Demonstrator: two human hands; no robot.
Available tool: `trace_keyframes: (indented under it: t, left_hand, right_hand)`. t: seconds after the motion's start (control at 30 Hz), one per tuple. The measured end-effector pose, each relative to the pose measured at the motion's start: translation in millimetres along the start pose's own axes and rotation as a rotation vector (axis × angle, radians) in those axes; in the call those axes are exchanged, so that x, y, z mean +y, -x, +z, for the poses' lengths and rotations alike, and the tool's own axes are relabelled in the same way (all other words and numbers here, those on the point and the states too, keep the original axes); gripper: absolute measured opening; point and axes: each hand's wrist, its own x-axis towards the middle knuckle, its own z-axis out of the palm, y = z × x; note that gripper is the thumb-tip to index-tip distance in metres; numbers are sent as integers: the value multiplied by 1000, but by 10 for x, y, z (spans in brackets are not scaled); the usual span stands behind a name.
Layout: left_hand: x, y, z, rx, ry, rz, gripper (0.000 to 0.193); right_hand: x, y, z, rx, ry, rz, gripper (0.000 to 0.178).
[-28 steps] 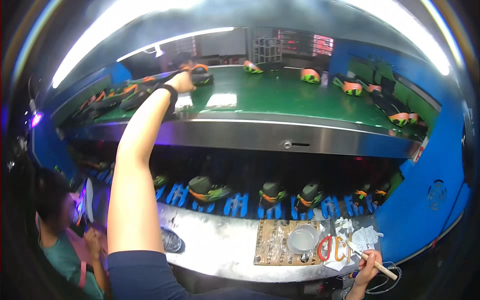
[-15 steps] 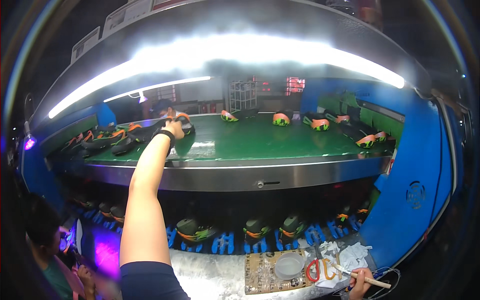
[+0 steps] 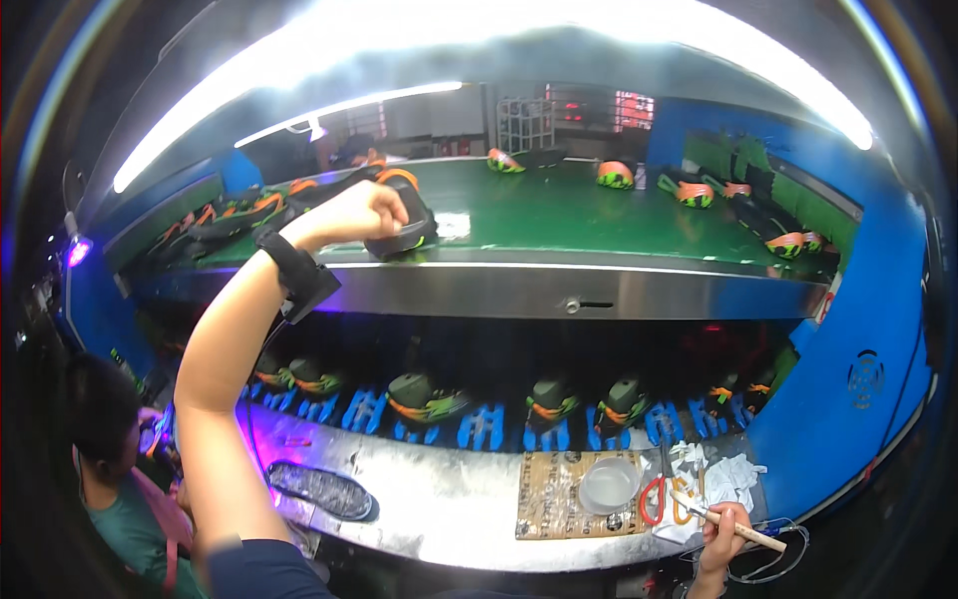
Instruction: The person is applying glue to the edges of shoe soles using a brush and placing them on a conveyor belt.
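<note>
My left hand (image 3: pixel 371 214) is closed on a black shoe (image 3: pixel 407 238) with an orange collar and green trim, at the near edge of the upper green belt (image 3: pixel 539 215). Its fingers pinch the shoe's upper part. At the lower right my right hand (image 3: pixel 722 539) grips a brush (image 3: pixel 753 532) by its pale wooden handle, the light tip pointing left. Close to that tip are red-handled scissors (image 3: pixel 652 501), a yellow-orange handle (image 3: pixel 682 499) and crumpled white cloths (image 3: pixel 733 479). A round translucent bowl (image 3: pixel 609 485) stands on a piece of brown cardboard (image 3: pixel 539 504).
More shoes (image 3: pixel 225 222) crowd the belt's left end, others (image 3: pixel 689 190) its right. Below the metal edge (image 3: pixel 479 295), shoes (image 3: pixel 424 401) stand along a row of blue holders (image 3: pixel 482 427). A dark sole (image 3: pixel 321 489) lies on the bench. A co-worker (image 3: pixel 115 479) is at the left.
My left hand has drawn back toward me, bringing the shoe to the belt's near edge. The view has tilted down, showing the sole on the bench. My right hand still holds the brush.
</note>
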Motion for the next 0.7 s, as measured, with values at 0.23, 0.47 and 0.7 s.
trace_keyframes:
  t: [0.23, 0.47, 0.7]
  left_hand:
    - [-101, 283, -284, 218, -167, -527, 40]
    - [-167, 228, 62, 34, 0, -474, 44]
    - [50, 1419, 776, -103, 1301, -390, 47]
  right_hand:
    - [-147, 102, 219, -79, -55, 28, 28]
    - [-230, 222, 174, -72, -19, 2, 28]
    - [-242, 275, 89, -129, -43, 61, 26]
